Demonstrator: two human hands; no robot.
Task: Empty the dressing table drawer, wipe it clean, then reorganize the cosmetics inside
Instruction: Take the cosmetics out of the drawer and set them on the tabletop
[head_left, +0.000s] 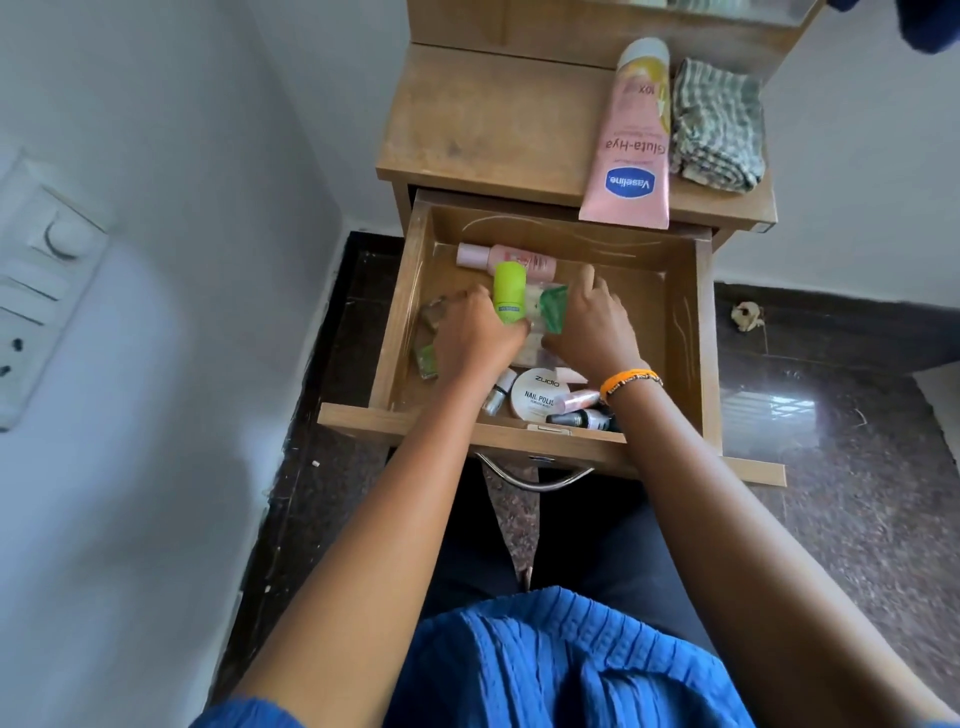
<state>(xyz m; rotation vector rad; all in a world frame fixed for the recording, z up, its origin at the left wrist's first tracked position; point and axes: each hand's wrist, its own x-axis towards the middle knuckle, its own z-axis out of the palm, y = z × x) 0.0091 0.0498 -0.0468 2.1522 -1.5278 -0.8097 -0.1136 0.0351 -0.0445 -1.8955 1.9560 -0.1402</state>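
Observation:
The wooden drawer (670, 312) is pulled open below the dressing table top. Inside it my left hand (475, 332) grips a lime green bottle (508, 293). My right hand (592, 325) holds a clear packet with a green sachet (551, 309) beside that bottle. A pink bottle (506, 258) lies at the back of the drawer. A clear glass bottle (427, 340) lies at the left. At the front lie a round white nail polish remover pad tub (537, 397), a silver nail polish (498, 392) and small dark bottles (582, 418).
On the dressing table top (483, 124) lie a pink Vaseline lotion tube (631, 145) and a folded checked cloth (717, 122). A wall with a switch panel (39, 291) stands at the left. Dark stone floor (841, 467) lies around, with a crumpled scrap (747, 316) on it.

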